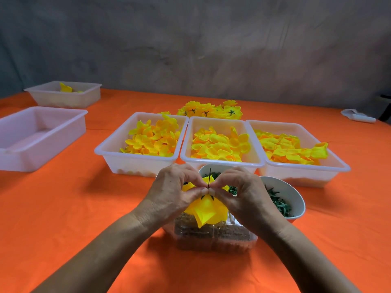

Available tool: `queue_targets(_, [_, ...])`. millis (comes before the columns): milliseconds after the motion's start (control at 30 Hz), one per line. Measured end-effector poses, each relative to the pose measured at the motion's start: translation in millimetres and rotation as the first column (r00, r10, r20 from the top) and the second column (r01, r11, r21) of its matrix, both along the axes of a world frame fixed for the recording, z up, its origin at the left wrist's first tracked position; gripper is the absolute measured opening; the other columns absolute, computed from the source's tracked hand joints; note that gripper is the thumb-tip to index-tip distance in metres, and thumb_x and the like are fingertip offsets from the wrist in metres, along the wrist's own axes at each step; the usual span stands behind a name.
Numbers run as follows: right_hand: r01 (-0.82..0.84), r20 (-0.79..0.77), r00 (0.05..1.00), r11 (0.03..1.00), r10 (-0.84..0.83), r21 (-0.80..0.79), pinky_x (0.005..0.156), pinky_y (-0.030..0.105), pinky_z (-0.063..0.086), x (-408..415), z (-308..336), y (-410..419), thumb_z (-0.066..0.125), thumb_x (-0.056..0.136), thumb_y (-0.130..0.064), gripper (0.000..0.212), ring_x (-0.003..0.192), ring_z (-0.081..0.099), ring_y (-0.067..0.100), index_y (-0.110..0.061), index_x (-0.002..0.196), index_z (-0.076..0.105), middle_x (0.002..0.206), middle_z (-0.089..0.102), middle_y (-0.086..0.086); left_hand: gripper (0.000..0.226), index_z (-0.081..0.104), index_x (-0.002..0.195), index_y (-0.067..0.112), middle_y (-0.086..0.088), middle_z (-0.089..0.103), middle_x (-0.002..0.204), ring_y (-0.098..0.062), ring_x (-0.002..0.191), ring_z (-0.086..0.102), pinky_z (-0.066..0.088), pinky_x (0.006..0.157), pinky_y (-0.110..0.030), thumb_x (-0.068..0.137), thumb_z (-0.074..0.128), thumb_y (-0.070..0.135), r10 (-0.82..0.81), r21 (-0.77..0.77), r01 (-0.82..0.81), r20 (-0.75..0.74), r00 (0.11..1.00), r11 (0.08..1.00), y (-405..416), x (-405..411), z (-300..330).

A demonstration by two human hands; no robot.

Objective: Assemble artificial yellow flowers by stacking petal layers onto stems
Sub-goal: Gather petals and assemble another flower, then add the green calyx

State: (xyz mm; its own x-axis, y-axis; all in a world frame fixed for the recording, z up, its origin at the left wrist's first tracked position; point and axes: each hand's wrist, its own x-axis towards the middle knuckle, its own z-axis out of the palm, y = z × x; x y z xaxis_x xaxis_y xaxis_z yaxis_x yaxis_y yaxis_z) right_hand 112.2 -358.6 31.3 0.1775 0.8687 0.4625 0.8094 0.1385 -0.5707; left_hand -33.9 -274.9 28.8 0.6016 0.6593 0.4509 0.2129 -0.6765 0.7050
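An orange cloth is covering the bench point(63, 208). At far left, a shallow translucent white tub point(38, 138) is sitting bare inside, and a smaller tub point(65, 96) behind it is holding a few yellow petals. Moving right, three matching plastic tubs are lying side by side, the left tub point(118, 153), the middle tub point(190, 144) and the right tub point(338, 163), each heaped with soft, cupped yellow petals. Behind them a pile of finished flowers point(211, 111) is resting, green star-shaped backs showing. In front, the left hand point(171, 193) and right hand point(247, 195) are meeting fingertip to fingertip, both pinching a thin dark stem point(209, 176) standing upright, with a yellow flower point(207, 212) hanging below (partly hidden by the fingers). Beneath is sitting a clear plastic box point(213, 237). Two white bowls of green pieces are lying behind the hands; the right bowl point(296, 197) is showing plainly. A white object point(357, 116) is lying far right.
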Motion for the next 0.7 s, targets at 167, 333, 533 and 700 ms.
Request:
queue_targets(167, [0.002, 0.043, 0.999, 0.999, -0.001, -0.033, 0.079, 0.032, 0.045, 1, -3, 2, 0.076, 0.078, -0.019, 0.005, 0.09, 0.055, 0.015, -0.014, 0.08, 0.076, 0.076, 0.06, -0.011, 0.007, 0.075, 0.072, 0.012, 0.001, 0.069, 0.083, -0.018, 0.088, 0.063, 0.047, 0.087, -0.038, 0.07, 0.081, 0.01, 0.028, 0.052, -0.025, -0.064, 0.998, 0.998, -1, 3, -2])
queue_targets(333, [0.009, 0.03, 1.0, 0.998, -0.007, -0.058, 0.077, 0.032, 0.046, 3, -5, 3, 0.076, 0.078, -0.021, 0.004, 0.087, 0.056, 0.014, -0.017, 0.08, 0.076, 0.074, 0.06, -0.014, 0.007, 0.075, 0.074, 0.014, 0.006, 0.066, 0.084, -0.016, 0.092, 0.061, 0.043, 0.092, -0.04, 0.07, 0.081, 0.013, 0.06, 0.048, -0.055, -0.094, 0.994, 0.997, -1, 4, 0])
queue_targets(533, [-0.003, -0.255, 0.967, 0.994, -0.025, -0.11, 0.069, 0.0, 0.039, 22, -3, -3, 0.079, 0.073, -0.014, 0.023, 0.079, 0.06, -0.015, -0.037, 0.078, 0.073, 0.079, 0.068, -0.025, 0.022, 0.077, 0.088, 0.014, 0.007, 0.067, 0.094, 0.003, 0.091, 0.059, 0.036, 0.077, 0.0, 0.068, 0.082, 0.007, 0.013, -0.087, -0.018, -0.051, 0.999, 0.996, 1, -9, -2])
queue_targets(700, [-0.038, -0.213, 0.977, 0.994, 0.015, -0.102, 0.069, 0.005, 0.04, 16, -1, 0, 0.077, 0.076, -0.022, 0.011, 0.079, 0.061, -0.01, -0.031, 0.083, 0.076, 0.079, 0.069, -0.021, 0.015, 0.078, 0.085, 0.015, 0.006, 0.068, 0.093, -0.001, 0.092, 0.06, 0.043, 0.083, -0.012, 0.071, 0.081, 0.01, 0.028, -0.084, -0.028, -0.001, 1.0, 0.996, 1, -8, 0])
